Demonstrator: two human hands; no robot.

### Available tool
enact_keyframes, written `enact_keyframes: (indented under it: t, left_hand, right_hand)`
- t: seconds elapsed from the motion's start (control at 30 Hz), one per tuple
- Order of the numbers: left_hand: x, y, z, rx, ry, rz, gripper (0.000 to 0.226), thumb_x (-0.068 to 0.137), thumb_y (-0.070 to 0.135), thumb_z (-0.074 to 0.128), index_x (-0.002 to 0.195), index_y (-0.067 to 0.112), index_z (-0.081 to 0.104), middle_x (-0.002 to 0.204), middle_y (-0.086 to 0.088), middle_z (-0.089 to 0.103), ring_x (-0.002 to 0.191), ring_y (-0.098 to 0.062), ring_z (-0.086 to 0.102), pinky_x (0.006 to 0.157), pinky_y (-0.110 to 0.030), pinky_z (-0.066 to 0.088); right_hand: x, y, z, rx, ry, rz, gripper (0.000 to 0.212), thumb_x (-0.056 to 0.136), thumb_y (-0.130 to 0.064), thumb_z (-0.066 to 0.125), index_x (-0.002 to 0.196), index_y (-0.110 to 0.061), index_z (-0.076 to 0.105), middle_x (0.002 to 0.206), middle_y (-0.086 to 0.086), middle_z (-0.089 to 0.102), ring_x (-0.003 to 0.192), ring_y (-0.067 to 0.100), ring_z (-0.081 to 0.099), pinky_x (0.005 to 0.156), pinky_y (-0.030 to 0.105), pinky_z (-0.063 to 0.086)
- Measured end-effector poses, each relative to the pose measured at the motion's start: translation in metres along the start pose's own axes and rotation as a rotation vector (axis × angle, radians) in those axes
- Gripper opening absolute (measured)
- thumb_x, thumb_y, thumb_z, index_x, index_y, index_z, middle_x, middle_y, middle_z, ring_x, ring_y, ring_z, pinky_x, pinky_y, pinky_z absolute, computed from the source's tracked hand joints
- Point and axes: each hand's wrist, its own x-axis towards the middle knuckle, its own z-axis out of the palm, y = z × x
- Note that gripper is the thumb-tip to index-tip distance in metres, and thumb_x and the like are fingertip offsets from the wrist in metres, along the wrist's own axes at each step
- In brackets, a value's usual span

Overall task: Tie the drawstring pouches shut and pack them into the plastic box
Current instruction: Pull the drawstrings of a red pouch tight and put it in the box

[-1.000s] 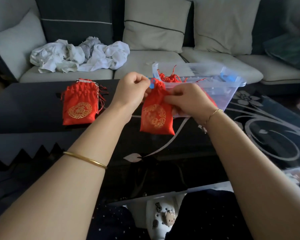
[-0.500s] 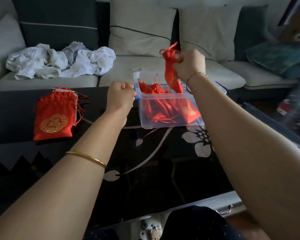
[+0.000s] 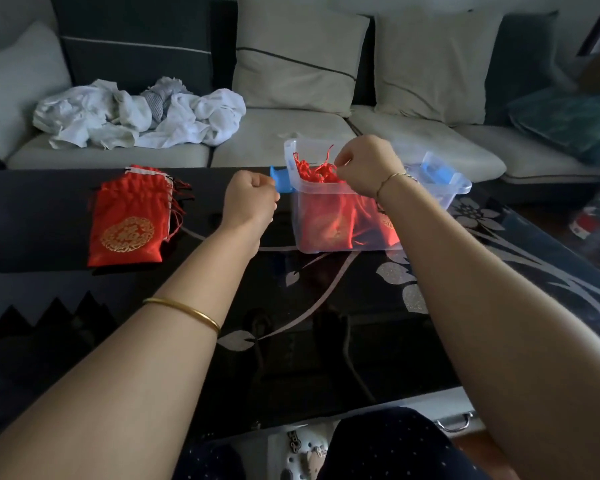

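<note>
Reaching forward over the glossy black glass counter [image 3: 326,306] with both bare forearms, elbows low, wrists raised. Holding the left hand [image 3: 250,199] above the counter, knuckles up, clenched into a tight fist with nothing visible inside it, just left of the blue latch [image 3: 280,180] on the near end of the clear plastic box [image 3: 326,245]. Wearing a plain gold bangle [image 3: 184,311] partway along that forearm.

Stretching the right arm further out and angling it inward, with the right hand [image 3: 364,168] hanging over the open top of the box, wrist bent down, fingers curled. Touching with those fingertips [image 3: 338,166] the loose cords of the red satin drawstring pouches [image 3: 333,220] lying inside the box; cannot tell whether pinching a cord or merely brushing it. Wearing a thin gold chain bracelet [image 3: 394,176] on that wrist.

Through the clear wall, red cloth filling the box's left part, with cords sticking up above the rim. On the counter well to the left of the box, apart from both hands, a flat stack of red satin pouches with gold round emblems [image 3: 127,223], gathered ends toward the sofa, cords trailing off the right side. Beyond the counter, on the pale grey sofa [image 3: 291,133], a crumpled heap of white clothes [image 3: 136,116].
</note>
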Motion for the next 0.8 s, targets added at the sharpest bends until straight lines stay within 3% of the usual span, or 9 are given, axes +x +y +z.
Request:
enact_keyframes:
  t: [0.17, 0.23, 0.33, 0.47, 0.53, 0.67, 0.8]
  left_hand:
    - [0.007, -0.032, -0.030, 0.199, 0.054, 0.011, 0.023, 0.088, 0.002, 0.041, 0.098, 0.010, 0.061, 0.094, -0.009, 0.060, 0.085, -0.018, 0.054, 0.073, -0.030, 0.042]
    - [0.011, -0.054, -0.049, 0.433, 0.122, 0.021, 0.029, 0.088, 0.002, 0.045, 0.110, 0.006, 0.064, 0.111, -0.012, 0.063, 0.103, -0.025, 0.057, 0.082, -0.030, 0.042]
    - [0.013, -0.083, -0.087, 0.754, 0.202, -0.041, 0.038, 0.088, 0.008, 0.048, 0.126, 0.007, 0.053, 0.135, -0.016, 0.047, 0.127, -0.032, 0.041, 0.099, -0.041, 0.039]
    - [0.009, -0.102, -0.116, 0.998, 0.117, -0.138, 0.053, 0.094, 0.017, 0.045, 0.143, 0.007, 0.028, 0.155, -0.012, 0.014, 0.142, -0.031, 0.014, 0.110, -0.047, 0.025]
    - [0.011, -0.111, -0.130, 1.066, 0.064, -0.119, 0.055, 0.096, 0.021, 0.043, 0.146, 0.010, 0.023, 0.158, -0.008, 0.007, 0.145, -0.028, 0.007, 0.111, -0.048, 0.022]
    - [0.010, -0.112, -0.141, 1.207, 0.081, 0.064, 0.045, 0.091, 0.026, 0.049, 0.134, 0.016, 0.042, 0.143, -0.008, 0.035, 0.136, -0.029, 0.026, 0.108, -0.049, 0.025]
    - [0.003, -0.097, -0.134, 1.198, 0.000, 0.139, 0.043, 0.085, 0.038, 0.058, 0.123, 0.019, 0.051, 0.129, -0.005, 0.047, 0.122, -0.030, 0.042, 0.099, -0.049, 0.031]
  right_hand:
    - [-0.035, -0.052, 0.013, 0.083, 0.171, -0.093, 0.033, 0.082, -0.005, 0.045, 0.104, -0.016, 0.067, 0.110, 0.008, 0.066, 0.108, 0.030, 0.055, 0.083, 0.031, 0.044]
    - [-0.048, -0.076, 0.033, 0.155, 0.095, -0.158, 0.031, 0.083, -0.005, 0.046, 0.104, -0.015, 0.066, 0.111, 0.008, 0.066, 0.105, 0.029, 0.057, 0.084, 0.032, 0.047]
    - [-0.064, -0.104, 0.078, 0.237, -0.115, -0.186, 0.028, 0.085, -0.005, 0.047, 0.103, -0.015, 0.066, 0.111, 0.007, 0.065, 0.101, 0.026, 0.059, 0.086, 0.035, 0.050]
    - [-0.074, -0.105, 0.120, 0.246, -0.312, -0.123, 0.023, 0.085, -0.005, 0.052, 0.100, -0.013, 0.067, 0.104, 0.008, 0.066, 0.096, 0.025, 0.062, 0.085, 0.035, 0.053]
    - [-0.075, -0.105, 0.131, 0.255, -0.346, -0.101, 0.021, 0.085, -0.005, 0.052, 0.099, -0.012, 0.067, 0.102, 0.008, 0.066, 0.094, 0.025, 0.062, 0.083, 0.032, 0.052]
    - [-0.071, -0.104, 0.137, 0.249, -0.340, -0.095, 0.020, 0.085, -0.006, 0.052, 0.097, -0.013, 0.065, 0.098, 0.007, 0.065, 0.089, 0.025, 0.062, 0.080, 0.033, 0.054]
    - [-0.071, -0.097, 0.137, 0.280, -0.330, -0.055, 0.019, 0.084, -0.009, 0.047, 0.087, -0.012, 0.065, 0.092, 0.010, 0.068, 0.080, 0.028, 0.065, 0.076, 0.036, 0.056]
